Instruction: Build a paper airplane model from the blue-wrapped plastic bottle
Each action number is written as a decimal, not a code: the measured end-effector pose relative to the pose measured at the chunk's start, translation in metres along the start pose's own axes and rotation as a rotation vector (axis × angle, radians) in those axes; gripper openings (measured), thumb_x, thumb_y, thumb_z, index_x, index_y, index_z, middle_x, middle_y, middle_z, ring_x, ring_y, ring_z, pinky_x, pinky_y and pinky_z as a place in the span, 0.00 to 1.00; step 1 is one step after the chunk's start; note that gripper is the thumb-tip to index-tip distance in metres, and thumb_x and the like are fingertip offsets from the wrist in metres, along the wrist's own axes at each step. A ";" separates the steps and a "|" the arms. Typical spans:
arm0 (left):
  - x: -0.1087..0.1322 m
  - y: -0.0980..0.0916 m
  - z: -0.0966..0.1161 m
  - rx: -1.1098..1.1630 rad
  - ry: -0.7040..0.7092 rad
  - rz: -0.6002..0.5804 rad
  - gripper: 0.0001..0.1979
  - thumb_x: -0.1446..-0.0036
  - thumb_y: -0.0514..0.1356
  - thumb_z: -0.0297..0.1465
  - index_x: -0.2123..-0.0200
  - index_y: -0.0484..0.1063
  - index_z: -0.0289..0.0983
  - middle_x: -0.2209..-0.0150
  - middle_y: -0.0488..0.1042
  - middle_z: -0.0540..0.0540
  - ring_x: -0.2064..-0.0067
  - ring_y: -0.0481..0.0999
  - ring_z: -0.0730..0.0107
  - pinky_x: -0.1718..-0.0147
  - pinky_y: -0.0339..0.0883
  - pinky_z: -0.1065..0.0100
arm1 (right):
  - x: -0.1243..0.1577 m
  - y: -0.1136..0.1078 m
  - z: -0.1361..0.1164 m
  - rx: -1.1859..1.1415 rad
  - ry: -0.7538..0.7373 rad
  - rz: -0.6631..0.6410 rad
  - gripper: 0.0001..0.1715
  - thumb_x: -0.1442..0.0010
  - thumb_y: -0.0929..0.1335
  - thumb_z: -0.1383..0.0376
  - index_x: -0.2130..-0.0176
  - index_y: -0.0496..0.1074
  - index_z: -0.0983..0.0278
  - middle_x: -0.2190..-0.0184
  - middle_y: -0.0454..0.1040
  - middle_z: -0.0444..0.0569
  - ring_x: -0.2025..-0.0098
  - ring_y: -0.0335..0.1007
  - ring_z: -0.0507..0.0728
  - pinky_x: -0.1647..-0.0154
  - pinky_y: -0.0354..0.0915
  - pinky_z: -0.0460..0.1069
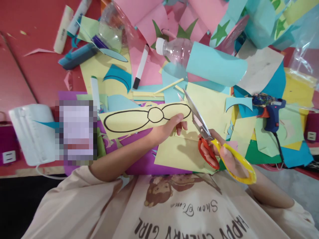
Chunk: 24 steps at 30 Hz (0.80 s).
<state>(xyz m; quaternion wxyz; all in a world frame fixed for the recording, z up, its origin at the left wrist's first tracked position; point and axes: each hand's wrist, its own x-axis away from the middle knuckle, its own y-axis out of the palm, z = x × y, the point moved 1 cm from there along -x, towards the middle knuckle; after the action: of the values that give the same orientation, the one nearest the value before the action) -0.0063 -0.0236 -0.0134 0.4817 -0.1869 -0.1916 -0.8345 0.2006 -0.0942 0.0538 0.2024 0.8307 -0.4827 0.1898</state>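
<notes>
My left hand (176, 124) pinches the right part of a pale yellow paper strip (127, 113). A black outline on it shows two long ovals joined by a circle, like a bow. In my right hand (219, 149) is a pair of scissors (202, 125) with one yellow and one red handle loop. My fingers pass through the loops. The scissor blades are apart and lie at the strip's right end, beside the tip of the right oval. Whether they touch the paper I cannot tell. Pale yellow sheets (209, 106) lie under and beyond the scissors.
A clear bottle wrapped in light blue paper (215, 64) lies behind. A blue glue gun (272, 114) with a cord rests at right. A black-and-white marker (141, 67) lies on pink paper. At left are a white device (33, 132) and a blurred rectangle (77, 129). Paper scraps cover much of the table.
</notes>
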 end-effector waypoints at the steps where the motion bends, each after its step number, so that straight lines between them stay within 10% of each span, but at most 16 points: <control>1: 0.000 0.000 0.000 -0.002 -0.003 -0.001 0.27 0.40 0.44 0.48 0.74 0.74 0.38 0.80 0.68 0.51 0.77 0.65 0.74 0.73 0.59 0.69 | 0.000 0.000 0.000 -0.029 -0.010 -0.003 0.32 0.41 0.59 0.36 0.52 0.60 0.56 0.72 0.59 0.39 0.80 0.51 0.46 0.80 0.54 0.47; 24: 0.001 0.005 0.016 0.177 0.083 0.082 0.22 0.47 0.55 0.46 0.80 0.71 0.34 0.78 0.75 0.45 0.82 0.66 0.77 0.83 0.61 0.71 | 0.004 -0.008 -0.004 0.020 0.014 0.038 0.36 0.46 0.62 0.33 0.55 0.61 0.59 0.75 0.56 0.39 0.79 0.44 0.48 0.80 0.45 0.48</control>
<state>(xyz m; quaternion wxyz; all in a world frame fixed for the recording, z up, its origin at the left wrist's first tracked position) 0.0000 -0.0184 0.0015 0.5377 -0.1164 -0.2367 -0.8009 0.2089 -0.0912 0.0575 0.1938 0.8221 -0.4948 0.2043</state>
